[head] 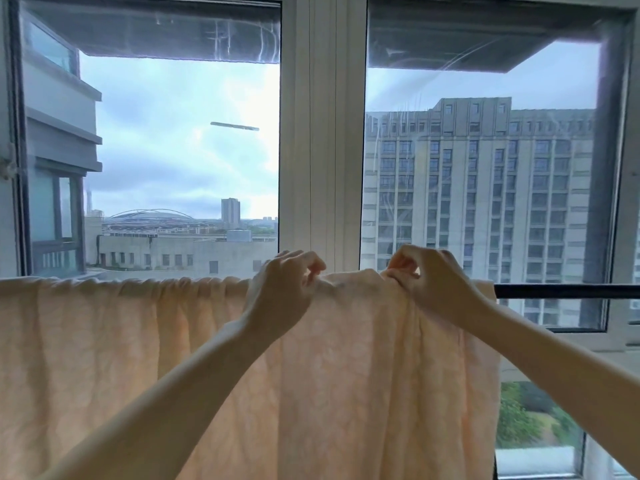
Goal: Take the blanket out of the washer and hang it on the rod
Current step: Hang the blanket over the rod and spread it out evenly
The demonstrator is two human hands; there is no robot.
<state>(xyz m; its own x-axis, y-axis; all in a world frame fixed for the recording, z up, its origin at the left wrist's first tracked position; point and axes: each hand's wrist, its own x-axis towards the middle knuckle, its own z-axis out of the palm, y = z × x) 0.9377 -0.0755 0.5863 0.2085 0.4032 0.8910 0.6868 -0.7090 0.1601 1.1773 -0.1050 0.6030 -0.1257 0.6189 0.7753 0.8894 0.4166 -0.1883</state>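
already the blanket (194,358) drapes over the rod (568,291); your left hand (282,292) and right hand (427,284) each pinch its bunched top fold, so you're spreading it; next, i judge, slide it right

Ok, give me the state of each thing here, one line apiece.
blanket: draped over the rod, gathered in folds, hanging down.
rod: horizontal, bare only at its right end.
left hand: pinches the blanket's top edge.
right hand: pinches the blanket's top edge.
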